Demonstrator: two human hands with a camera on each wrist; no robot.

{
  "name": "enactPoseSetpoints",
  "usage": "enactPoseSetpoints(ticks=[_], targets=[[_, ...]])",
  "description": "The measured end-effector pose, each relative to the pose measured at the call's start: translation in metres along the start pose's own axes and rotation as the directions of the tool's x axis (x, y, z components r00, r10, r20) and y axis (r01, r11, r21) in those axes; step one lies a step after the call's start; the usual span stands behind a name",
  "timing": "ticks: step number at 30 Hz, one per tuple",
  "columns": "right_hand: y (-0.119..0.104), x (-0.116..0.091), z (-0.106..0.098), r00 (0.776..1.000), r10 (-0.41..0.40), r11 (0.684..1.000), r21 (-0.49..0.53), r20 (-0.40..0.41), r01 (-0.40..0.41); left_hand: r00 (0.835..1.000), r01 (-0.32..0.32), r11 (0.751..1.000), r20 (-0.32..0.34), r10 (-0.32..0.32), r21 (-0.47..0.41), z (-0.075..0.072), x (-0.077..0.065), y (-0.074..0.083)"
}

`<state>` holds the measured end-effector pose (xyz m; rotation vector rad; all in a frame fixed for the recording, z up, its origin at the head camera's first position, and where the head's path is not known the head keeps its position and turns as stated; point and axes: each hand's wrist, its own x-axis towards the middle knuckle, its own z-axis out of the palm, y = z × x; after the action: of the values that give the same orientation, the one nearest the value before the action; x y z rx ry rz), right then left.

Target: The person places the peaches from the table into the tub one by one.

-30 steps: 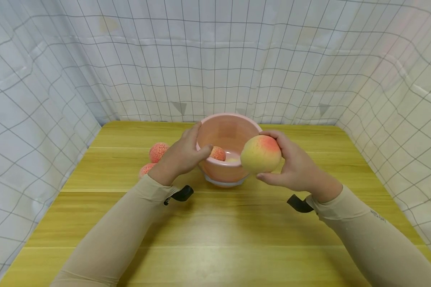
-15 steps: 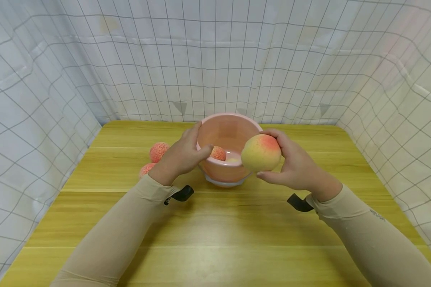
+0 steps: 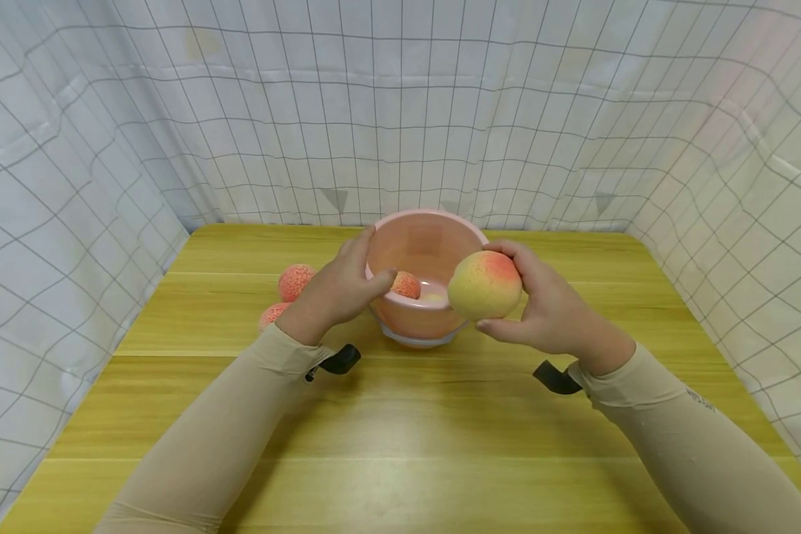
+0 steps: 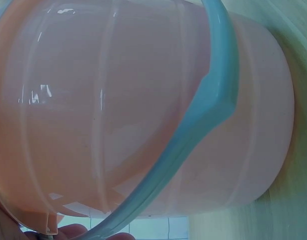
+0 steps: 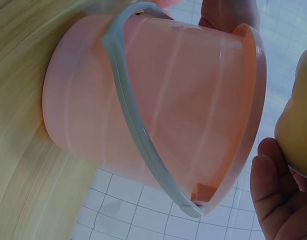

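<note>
A pink bucket (image 3: 422,322) with a grey-blue handle (image 5: 138,127) stands upright on the table, its handle hanging down the near side. My left hand (image 3: 340,289) holds the bucket at its left rim; some of its fingers (image 4: 73,231) show beside the handle's hinge in the left wrist view. In my right hand (image 3: 554,315), a yellow peach (image 3: 483,285) with a red blush is gripped between thumb and fingers, above and in front of the bucket's right rim. Inside the bucket lies a rough red-orange ball (image 3: 407,285), partly hidden by the rim.
Two rough coral-red balls, a farther ball (image 3: 297,281) and a nearer ball (image 3: 274,315), lie left of the bucket, the nearer partly behind my left wrist. The wooden table (image 3: 400,445) ends at white grid-patterned curtains (image 3: 427,111) at the back and sides.
</note>
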<state>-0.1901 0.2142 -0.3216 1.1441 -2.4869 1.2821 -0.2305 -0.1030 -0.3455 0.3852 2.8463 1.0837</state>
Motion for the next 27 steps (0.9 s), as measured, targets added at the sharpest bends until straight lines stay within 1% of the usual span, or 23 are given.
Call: enactPoseSetpoints(ticks=[5,20,27], targets=[[0.0005,-0.0001,0.0006,1.000,0.004,1.000,0.014,0.003,-0.004,1.000,-0.001,1.000,-0.001,0.001,0.004,0.0000,0.0003,-0.0003],[0.0008,0.0005,0.0010,1.000,0.005,1.000,-0.004,-0.001,-0.005,1.000,0.001,1.000,-0.006,-0.001,0.007,0.0004,-0.0003,-0.0002],[0.0001,0.0009,0.0009,1.000,0.017,1.000,-0.013,0.003,-0.017,1.000,0.001,1.000,-0.005,-0.001,-0.006,0.0003,-0.0007,0.0004]])
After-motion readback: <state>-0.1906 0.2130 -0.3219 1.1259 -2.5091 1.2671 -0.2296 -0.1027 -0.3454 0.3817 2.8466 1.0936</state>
